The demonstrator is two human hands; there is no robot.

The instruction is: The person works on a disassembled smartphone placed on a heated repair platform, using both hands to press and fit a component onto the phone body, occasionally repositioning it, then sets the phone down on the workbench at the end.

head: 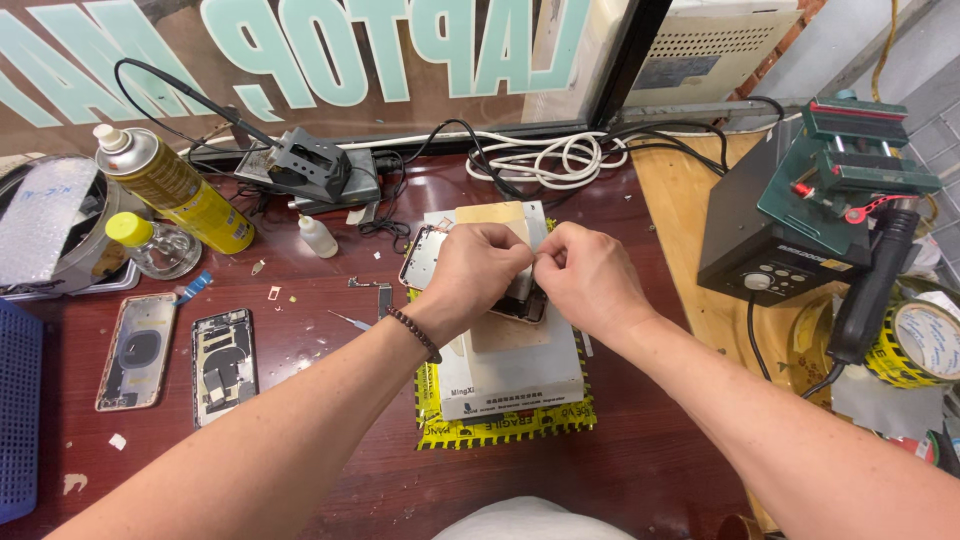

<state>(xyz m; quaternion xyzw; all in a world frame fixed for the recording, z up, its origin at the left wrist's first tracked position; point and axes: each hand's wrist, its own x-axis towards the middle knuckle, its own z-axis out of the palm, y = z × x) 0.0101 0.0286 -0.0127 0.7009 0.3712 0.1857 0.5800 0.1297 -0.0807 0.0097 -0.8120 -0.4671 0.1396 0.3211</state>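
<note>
Two forearms reach over a dark wooden workbench (640,470); left hand (470,275) and right hand (590,285) pinch an opened phone (520,305) on one white heating plate (515,375). Two phone shells (180,355) and one yellow spray can (185,190) lie left.

— Where are my arms right now?
— Both reach forward bare, forearms converging toward the middle. My left hand (470,275) is curled, knuckles up, a dark beaded bracelet (414,333) at the wrist.
— And the other?
— My right hand (590,280) sits just beside it, fingers bent inward, thumb and fingertips pinched together where the two hands meet; I cannot tell what's pinched
</note>
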